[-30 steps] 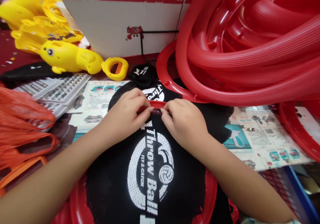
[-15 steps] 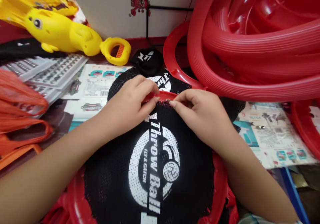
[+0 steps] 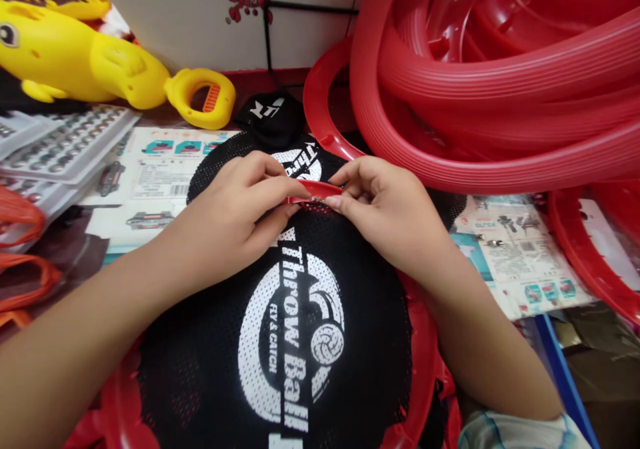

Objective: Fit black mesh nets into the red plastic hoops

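A black mesh net (image 3: 200, 342) printed with white "Throw Ball" lettering lies over a red plastic ring (image 3: 423, 342) in front of me. At the ring's far edge, my left hand (image 3: 250, 202) grips the red rim, its index finger lying along it and its thumb on the near side. My right hand (image 3: 385, 212) pinches the same rim and the net's edge between thumb and curled fingers, just to the right. Between the fingertips a short stretch of rim with tiny shiny bits shows; what they are, I cannot make out.
Large red rings (image 3: 480, 89) are stacked at the back right. At the back left lies a yellow animal-shaped toy (image 3: 75, 59) near trays of small round metallic pieces (image 3: 75, 145). Printed cardboard (image 3: 525, 255) lies beneath the net. Orange bags (image 3: 25, 282) are at the left edge.
The whole view has shifted, so things sit further left. My left index finger has stretched out along the rim. My right hand's fingers have curled more, still at the rim.
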`<state>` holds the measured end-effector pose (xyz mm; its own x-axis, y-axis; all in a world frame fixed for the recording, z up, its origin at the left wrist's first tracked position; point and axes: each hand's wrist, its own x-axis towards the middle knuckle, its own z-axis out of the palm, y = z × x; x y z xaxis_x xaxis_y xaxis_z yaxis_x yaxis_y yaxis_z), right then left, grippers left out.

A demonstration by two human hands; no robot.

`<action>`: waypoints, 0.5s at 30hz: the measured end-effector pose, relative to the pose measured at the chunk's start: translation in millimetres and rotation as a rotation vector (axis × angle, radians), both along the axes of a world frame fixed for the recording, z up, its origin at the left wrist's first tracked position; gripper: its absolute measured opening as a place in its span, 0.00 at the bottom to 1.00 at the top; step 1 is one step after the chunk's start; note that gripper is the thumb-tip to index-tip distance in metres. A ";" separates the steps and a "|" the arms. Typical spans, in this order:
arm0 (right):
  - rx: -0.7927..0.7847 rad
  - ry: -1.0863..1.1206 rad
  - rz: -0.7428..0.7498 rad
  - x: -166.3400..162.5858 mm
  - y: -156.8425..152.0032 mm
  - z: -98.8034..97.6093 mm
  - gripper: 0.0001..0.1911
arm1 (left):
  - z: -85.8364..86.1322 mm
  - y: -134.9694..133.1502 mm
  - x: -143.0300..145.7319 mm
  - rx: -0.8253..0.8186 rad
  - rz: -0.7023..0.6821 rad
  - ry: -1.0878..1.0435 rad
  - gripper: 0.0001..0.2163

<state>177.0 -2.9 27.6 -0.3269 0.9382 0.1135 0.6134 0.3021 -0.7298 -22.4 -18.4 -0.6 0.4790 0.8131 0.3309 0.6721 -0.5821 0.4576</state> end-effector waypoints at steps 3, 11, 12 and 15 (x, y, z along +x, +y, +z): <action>0.002 0.002 -0.011 0.1 0.8 -1.3 0.05 | 0.4 -1.2 0.5 0.001 0.006 0.018 0.09; -0.001 -0.036 -0.033 -1.2 1.4 -2.0 0.05 | 0.1 -3.0 -1.0 -0.027 -0.020 0.075 0.13; -0.013 -0.003 -0.026 0.0 1.3 -0.6 0.05 | 0.7 -3.2 -2.6 -0.044 -0.031 0.085 0.14; -0.023 0.086 -0.008 6.7 0.2 7.5 0.03 | 4.9 -4.1 -9.5 -0.149 -0.049 0.096 0.17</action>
<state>183.7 -2.7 35.2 -0.3095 0.9434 0.1195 0.5508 0.2803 -0.7862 -31.9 -22.5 4.3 0.5425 0.8248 0.1594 0.6893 -0.5455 0.4768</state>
